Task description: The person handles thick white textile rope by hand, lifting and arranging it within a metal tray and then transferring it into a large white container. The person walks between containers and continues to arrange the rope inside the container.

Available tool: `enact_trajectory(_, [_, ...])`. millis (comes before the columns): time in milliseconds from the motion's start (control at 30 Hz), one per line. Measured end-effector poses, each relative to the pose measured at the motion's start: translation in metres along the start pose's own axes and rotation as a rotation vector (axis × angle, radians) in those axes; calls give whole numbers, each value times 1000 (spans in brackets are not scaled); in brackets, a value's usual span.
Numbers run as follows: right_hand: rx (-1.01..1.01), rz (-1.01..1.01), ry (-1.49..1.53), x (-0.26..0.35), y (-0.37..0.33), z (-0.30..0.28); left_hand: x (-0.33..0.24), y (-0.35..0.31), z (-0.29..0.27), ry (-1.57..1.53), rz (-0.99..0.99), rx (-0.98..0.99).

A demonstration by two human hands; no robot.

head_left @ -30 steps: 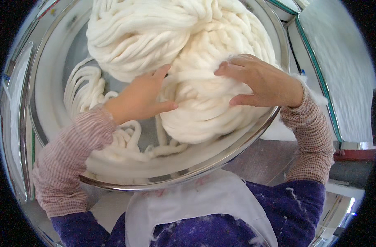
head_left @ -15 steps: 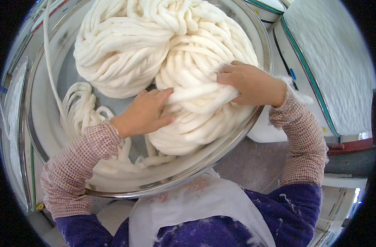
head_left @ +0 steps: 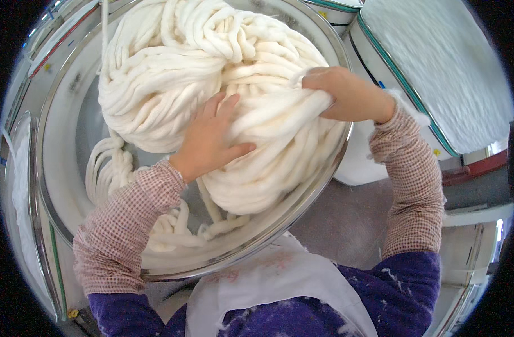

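Apron (head_left: 279,286) w/ blurry red marks (head_left: 280,262) — hands (head_left: 209,137) (head_left: 349,95) on wht fibre (head_left: 262,180).

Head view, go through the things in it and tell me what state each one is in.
Left hand: open, fingers spread, against the large heap.
Right hand: closed on a bunch of strands.
Large heap of white strands: folded in thick loops.
Small heap of strands: loose, looped.
Round tub: open, holding both heaps.
Green-edged bin: full of white fluffy material.
Apron: worn.
Purple garment: flecked with white fluff.
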State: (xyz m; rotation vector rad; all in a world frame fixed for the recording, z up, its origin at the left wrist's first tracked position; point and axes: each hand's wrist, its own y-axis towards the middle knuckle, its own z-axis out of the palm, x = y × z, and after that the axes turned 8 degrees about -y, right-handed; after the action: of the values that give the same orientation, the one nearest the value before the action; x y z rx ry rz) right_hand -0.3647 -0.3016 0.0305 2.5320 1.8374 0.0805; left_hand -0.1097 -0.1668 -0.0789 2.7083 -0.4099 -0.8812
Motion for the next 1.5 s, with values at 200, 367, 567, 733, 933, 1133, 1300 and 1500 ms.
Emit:
enact_trajectory(200, [120,96,139,18,-14,-23,36,30,-27,237,403,-151])
enact_trajectory(367, [144,67,136,18,-21,-8,116,62,-52,726,167,-152])
enact_trajectory(567, [379,119,144,3,-22,-19,158,61,-67,556,-160,-81])
enact_trajectory(733, [317,-19,218,-5,-25,-21,176,47,-74,472,-263,-116])
enact_trajectory(933, [277,-215,350,-21,0,-35,159,52,-85,498,-234,-102])
enact_trajectory(1133, [173,-196,-48,28,73,9,95,49,-59,751,-317,-25])
enact_trajectory(1300, [467,-250,-68,17,99,56,109,40,-44,804,-367,30])
enact_trajectory(1500, [418,-258,124,-19,56,30,156,35,-53,764,-310,-44])
